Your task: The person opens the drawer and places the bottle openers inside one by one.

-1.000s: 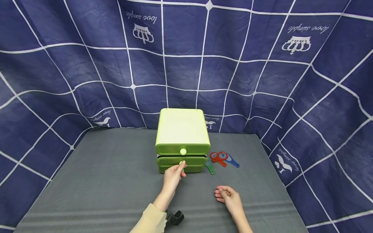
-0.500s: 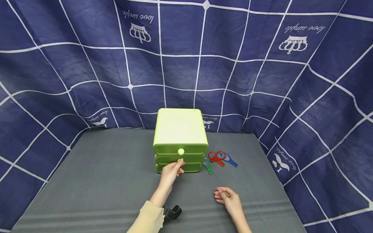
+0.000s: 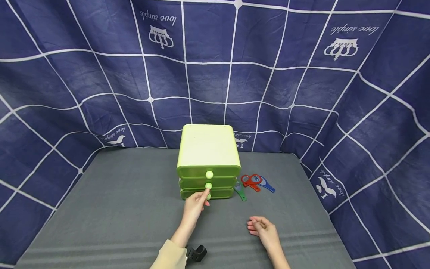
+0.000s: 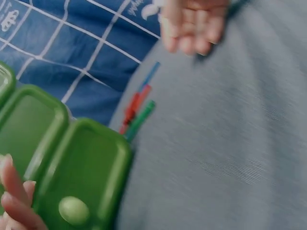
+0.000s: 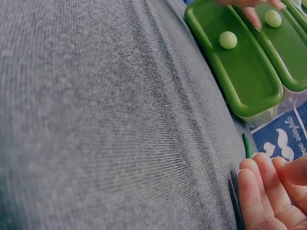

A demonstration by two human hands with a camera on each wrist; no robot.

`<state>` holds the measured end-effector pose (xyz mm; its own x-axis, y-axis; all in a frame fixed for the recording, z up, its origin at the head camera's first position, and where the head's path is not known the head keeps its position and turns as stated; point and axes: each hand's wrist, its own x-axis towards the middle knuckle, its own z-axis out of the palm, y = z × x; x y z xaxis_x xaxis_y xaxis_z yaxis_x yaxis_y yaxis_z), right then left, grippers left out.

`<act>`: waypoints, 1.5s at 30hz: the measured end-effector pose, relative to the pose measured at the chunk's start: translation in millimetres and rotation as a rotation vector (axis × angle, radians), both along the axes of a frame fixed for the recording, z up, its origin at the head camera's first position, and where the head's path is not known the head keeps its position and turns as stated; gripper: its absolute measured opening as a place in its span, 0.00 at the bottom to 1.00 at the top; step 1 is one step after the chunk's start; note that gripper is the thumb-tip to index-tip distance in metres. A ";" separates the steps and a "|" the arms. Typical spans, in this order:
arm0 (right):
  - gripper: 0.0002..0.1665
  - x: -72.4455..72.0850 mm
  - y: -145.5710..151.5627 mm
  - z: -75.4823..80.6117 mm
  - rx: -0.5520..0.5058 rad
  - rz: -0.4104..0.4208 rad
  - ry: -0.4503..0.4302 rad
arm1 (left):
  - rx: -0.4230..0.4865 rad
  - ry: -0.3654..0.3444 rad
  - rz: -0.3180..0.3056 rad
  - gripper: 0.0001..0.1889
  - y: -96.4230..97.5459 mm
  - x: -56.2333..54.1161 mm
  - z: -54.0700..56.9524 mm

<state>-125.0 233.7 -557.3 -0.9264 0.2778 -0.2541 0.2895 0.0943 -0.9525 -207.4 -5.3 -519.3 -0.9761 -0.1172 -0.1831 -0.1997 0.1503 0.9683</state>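
A light green drawer box (image 3: pixel 209 145) has a top drawer (image 3: pixel 191 172), a middle drawer (image 3: pixel 191 183) and a bottom drawer (image 3: pixel 221 193), all with green fronts and round knobs. My left hand (image 3: pixel 194 205) is in front of it, fingertips just below the middle knob (image 3: pixel 208 185). In the right wrist view, this middle knob (image 5: pixel 273 18) shows bare, with left fingers (image 5: pixel 253 18) beside it. The bottom knob (image 4: pixel 74 211) is visible in the left wrist view. My right hand (image 3: pixel 265 229) hovers low over the cloth with loosely bent fingers, holding nothing.
Right of the box lie magnifying glasses: red ones (image 3: pixel 251 181), a blue one (image 3: pixel 267 185) and a green one (image 3: pixel 240 192). Grey cloth (image 3: pixel 134 209) covers the table. A blue checked curtain (image 3: pixel 208 82) hangs around it. A black strap piece (image 3: pixel 197 253) sits by my left wrist.
The middle drawer has slid back into the box, uncovering the bottom drawer's front. My left fingers have come off its knob and dropped slightly. The right hand stays nearly still.
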 end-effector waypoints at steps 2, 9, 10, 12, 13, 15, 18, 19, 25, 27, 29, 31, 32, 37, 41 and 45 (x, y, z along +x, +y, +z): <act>0.14 -0.6 0.4 0.7 -0.001 -0.002 0.007 | -0.044 -0.017 0.058 0.23 -2.1 4.6 -7.0; 0.15 -2.7 0.0 3.0 -0.009 0.009 0.027 | -0.071 -0.110 -0.027 0.30 -3.7 2.5 -21.5; 0.15 -3.0 -0.5 3.0 -0.013 0.006 0.024 | -0.050 -0.126 -0.054 0.31 -3.3 0.5 -22.7; 0.15 -3.7 -1.8 2.6 -0.022 0.000 0.021 | -0.006 -0.143 -0.087 0.30 -2.8 -3.1 -24.6; 0.15 -4.0 -2.3 2.3 -0.023 -0.002 0.020 | 0.012 -0.149 -0.094 0.29 -2.7 -4.7 -25.3; 0.14 -4.4 -3.3 1.9 -0.024 -0.003 0.022 | 0.030 -0.148 -0.098 0.29 -3.0 -7.4 -27.3; 0.14 -5.2 -4.3 1.7 -0.018 -0.002 0.028 | 0.045 -0.144 -0.095 0.28 -4.5 -10.1 -28.0; 0.14 -5.7 -4.4 1.6 -0.016 -0.001 0.031 | 0.043 -0.143 -0.095 0.28 -5.1 -10.6 -27.9; 0.14 -12.5 -4.0 4.4 -0.022 0.001 0.050 | 0.048 -0.163 -0.096 0.26 -7.1 -11.8 -24.9; 0.15 -15.8 -4.2 7.0 -0.019 0.005 0.061 | 0.053 -0.166 -0.092 0.26 -7.2 -11.8 -24.1; 0.15 -19.7 -4.0 10.3 -0.011 0.010 0.077 | 0.057 -0.170 -0.085 0.25 -7.1 -11.6 -23.5; 0.16 -24.7 -3.2 13.6 -0.003 0.012 0.094 | 0.052 -0.168 -0.080 0.24 -7.4 -10.6 -23.9; 0.16 -27.7 -2.5 14.9 0.005 0.012 0.104 | 0.050 -0.169 -0.077 0.24 -7.5 -9.9 -24.0; 0.15 -48.5 2.3 17.9 0.083 -0.001 0.132 | 0.016 -0.156 -0.096 0.24 -6.7 -4.4 -24.8; 0.14 -67.0 4.2 16.9 0.200 -0.016 0.130 | -0.005 -0.166 -0.129 0.24 -4.5 -0.1 -26.3; 0.12 -81.0 3.3 14.9 0.320 -0.023 0.101 | -0.011 -0.161 -0.148 0.24 -1.9 7.5 -30.3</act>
<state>-206.0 237.0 -542.4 -0.9351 0.3496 -0.0584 0.2011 0.3875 -0.8997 -199.9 -7.3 -549.6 -0.9410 0.0226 -0.3377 -0.3267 0.2003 0.9237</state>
